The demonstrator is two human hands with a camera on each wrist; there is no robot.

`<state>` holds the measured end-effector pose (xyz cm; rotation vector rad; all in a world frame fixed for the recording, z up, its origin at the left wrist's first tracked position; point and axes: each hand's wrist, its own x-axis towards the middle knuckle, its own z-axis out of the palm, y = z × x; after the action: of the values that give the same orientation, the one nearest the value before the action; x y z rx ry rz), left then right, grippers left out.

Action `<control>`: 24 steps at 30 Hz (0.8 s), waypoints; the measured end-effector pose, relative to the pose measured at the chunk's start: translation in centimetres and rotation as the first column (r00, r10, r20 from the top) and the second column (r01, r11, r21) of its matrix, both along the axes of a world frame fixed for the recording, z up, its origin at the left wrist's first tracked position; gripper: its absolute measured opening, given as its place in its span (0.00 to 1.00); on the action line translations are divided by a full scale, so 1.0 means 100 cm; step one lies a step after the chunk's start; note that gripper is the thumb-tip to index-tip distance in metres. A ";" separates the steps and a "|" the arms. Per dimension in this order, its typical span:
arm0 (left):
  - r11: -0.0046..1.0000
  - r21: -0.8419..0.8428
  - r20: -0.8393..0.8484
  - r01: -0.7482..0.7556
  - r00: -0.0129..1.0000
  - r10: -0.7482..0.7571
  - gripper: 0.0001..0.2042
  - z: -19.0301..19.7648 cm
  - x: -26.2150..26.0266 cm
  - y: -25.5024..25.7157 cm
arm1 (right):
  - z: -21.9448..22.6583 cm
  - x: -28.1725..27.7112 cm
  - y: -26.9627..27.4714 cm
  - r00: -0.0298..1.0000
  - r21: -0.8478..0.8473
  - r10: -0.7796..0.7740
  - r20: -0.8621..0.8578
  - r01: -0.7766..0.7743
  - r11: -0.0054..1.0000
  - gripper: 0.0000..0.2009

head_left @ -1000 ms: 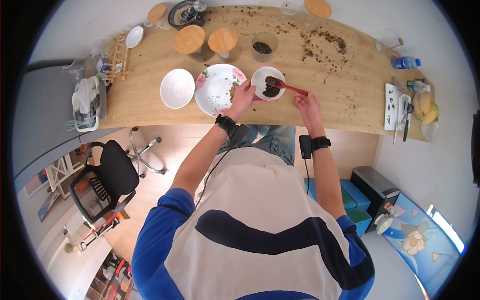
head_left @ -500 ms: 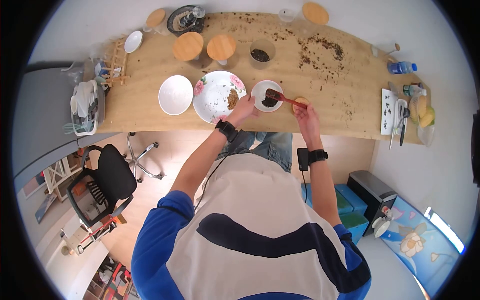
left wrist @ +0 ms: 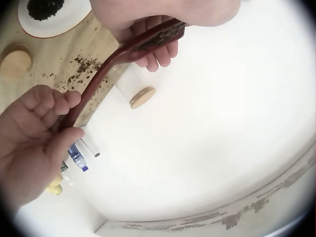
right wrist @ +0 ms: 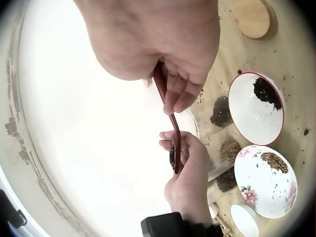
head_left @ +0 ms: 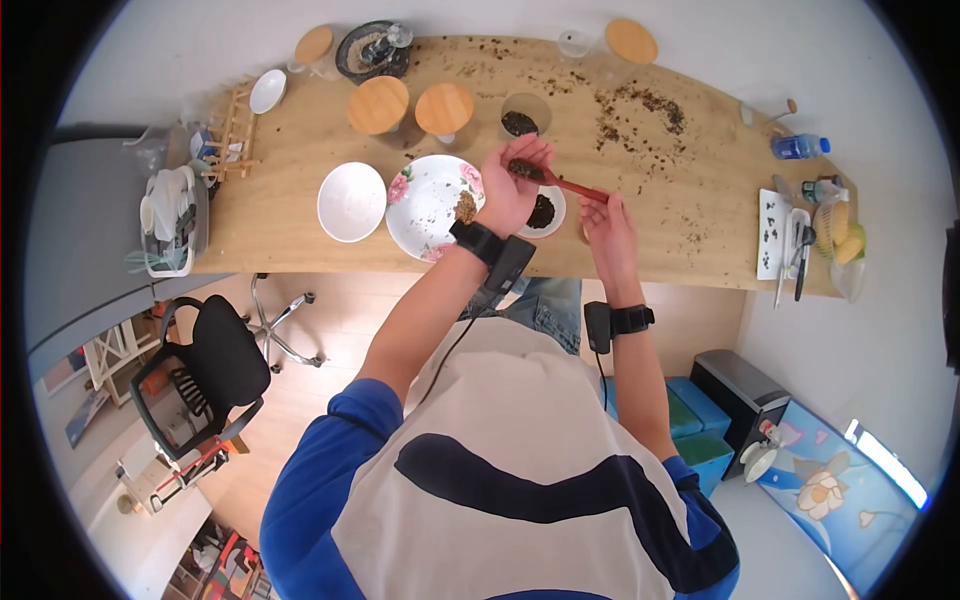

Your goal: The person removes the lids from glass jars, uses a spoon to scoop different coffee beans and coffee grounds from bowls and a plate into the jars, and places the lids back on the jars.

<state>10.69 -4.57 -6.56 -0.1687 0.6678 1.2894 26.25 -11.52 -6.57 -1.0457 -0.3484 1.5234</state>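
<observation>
My right hand [head_left: 612, 240] pinches the handle of a dark red scoop [head_left: 575, 188] with thumb and fingers. Dark dried bits like tea leaves fill the scoop's head [left wrist: 160, 38]. My left hand [head_left: 512, 185] is palm up right under that head, its fingers loosely bent. Partly covered by the left hand, a small red-rimmed white bowl [right wrist: 254, 121] contains a dark heap of the same bits. Beside it lies a flowered plate [right wrist: 264, 195] with brown grains on one side and scattered flecks.
A white bowl [head_left: 352, 203] stands left of the plate. Behind are wooden-lidded jars [head_left: 378, 105] and an open clear container [head_left: 524, 118] of dark bits. Loose crumbs [head_left: 645, 110] litter the table's back right. A wooden lid [right wrist: 252, 19] lies near the right hand.
My left hand has let go of the red-rimmed bowl and moved up, palm turned upward, beneath the scoop head. The scoop has risen from over the bowl toward the left palm.
</observation>
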 end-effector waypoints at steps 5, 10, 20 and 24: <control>0.996 0.034 0.025 -0.084 0.996 0.084 0.22 0.007 0.006 0.038 | 0.005 -0.001 0.022 0.999 0.063 -0.034 0.031 0.032 0.998 0.17; 0.981 0.168 -0.181 -0.101 0.975 0.132 0.27 0.003 -0.001 0.075 | 0.002 -0.002 0.044 0.983 0.082 -0.170 0.063 0.165 0.983 0.17; 0.961 0.277 -0.507 -0.027 0.845 0.169 0.21 -0.009 -0.024 0.069 | 0.018 -0.037 0.072 0.333 0.147 -0.017 0.943 -0.370 0.917 0.09; 0.969 0.196 -0.689 0.152 0.724 0.026 0.15 -0.017 -0.044 0.034 | 0.020 -0.035 0.061 0.128 0.230 -0.192 0.973 -0.528 0.817 0.08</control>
<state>6.27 -1.12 -8.22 0.5718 1.1305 1.3473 22.79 -5.42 -4.53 -1.4354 -1.8630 0.5022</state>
